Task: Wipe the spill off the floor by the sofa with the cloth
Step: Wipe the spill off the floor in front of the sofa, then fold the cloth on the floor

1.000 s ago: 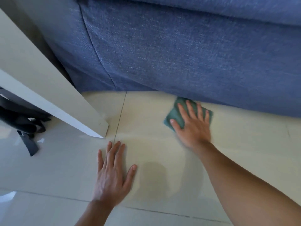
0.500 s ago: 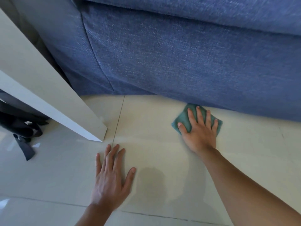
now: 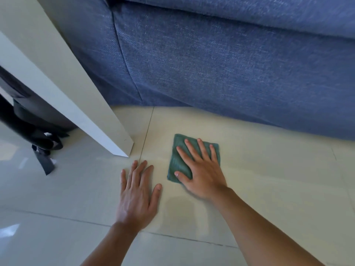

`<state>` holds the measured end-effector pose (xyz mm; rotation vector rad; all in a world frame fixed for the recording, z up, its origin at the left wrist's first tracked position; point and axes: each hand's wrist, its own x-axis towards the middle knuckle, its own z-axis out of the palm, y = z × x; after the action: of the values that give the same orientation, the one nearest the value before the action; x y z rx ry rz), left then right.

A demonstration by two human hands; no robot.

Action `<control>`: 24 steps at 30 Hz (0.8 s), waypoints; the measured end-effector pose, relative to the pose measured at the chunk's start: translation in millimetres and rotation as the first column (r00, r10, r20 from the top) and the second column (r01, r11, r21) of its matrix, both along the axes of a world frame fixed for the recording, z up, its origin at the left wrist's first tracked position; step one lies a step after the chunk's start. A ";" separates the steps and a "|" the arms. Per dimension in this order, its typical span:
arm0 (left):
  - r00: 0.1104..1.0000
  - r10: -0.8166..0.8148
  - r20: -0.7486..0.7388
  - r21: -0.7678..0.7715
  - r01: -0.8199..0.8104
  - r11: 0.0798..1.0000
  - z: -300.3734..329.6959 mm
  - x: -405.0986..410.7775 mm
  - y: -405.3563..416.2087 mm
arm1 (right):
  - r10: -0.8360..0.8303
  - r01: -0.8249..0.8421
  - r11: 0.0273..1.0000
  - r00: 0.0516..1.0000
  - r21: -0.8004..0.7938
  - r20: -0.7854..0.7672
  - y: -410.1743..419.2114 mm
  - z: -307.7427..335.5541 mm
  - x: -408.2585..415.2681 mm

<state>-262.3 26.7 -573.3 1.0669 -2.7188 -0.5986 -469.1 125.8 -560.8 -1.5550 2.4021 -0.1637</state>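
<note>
A folded green cloth (image 3: 177, 162) lies flat on the pale tiled floor (image 3: 269, 179) in front of the blue sofa (image 3: 230, 64). My right hand (image 3: 201, 169) presses down on the cloth with fingers spread, covering its right and lower part. My left hand (image 3: 137, 192) rests flat on the tile just left of the cloth, fingers apart, holding nothing. A faint damp sheen shows on the tile around the cloth; I cannot make out a distinct spill.
A white furniture leg (image 3: 107, 129) slants down to the floor left of the cloth. Behind it lies a black bag with straps (image 3: 38, 139). The sofa base runs close behind the cloth. Grout lines cross the tiles.
My right hand has slid the cloth away from the sofa base, toward me and to the left, nearer my left hand. The left hand stays planted on the tile.
</note>
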 end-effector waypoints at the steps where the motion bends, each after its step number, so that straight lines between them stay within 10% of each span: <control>1: 1.000 0.000 0.003 -0.002 0.000 1.000 0.0 0.0 -0.3 | 0.009 -0.009 1.000 1.000 0.000 0.012 4.4 0.2 4.0; 9: 0.999 0.011 0.038 -0.007 -0.011 1.000 4.1 0.3 3.6 | 0.073 -0.064 0.996 0.986 -0.068 0.150 56.5 7.8 44.1; 15: 0.996 0.081 -0.047 -0.056 -0.083 0.995 18.0 -11.0 7.5 | -0.215 0.417 0.784 0.877 -0.460 0.430 66.6 16.2 29.3; 24: 0.974 -0.156 0.167 -0.044 0.165 0.985 42.2 -76.1 0.9 | -0.345 0.341 0.938 0.905 0.062 0.248 52.8 38.9 -17.3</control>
<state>-338.4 27.7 -531.2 0.9265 -2.9659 -0.4718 -486.4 178.6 -521.8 -1.0152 2.4346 -0.3882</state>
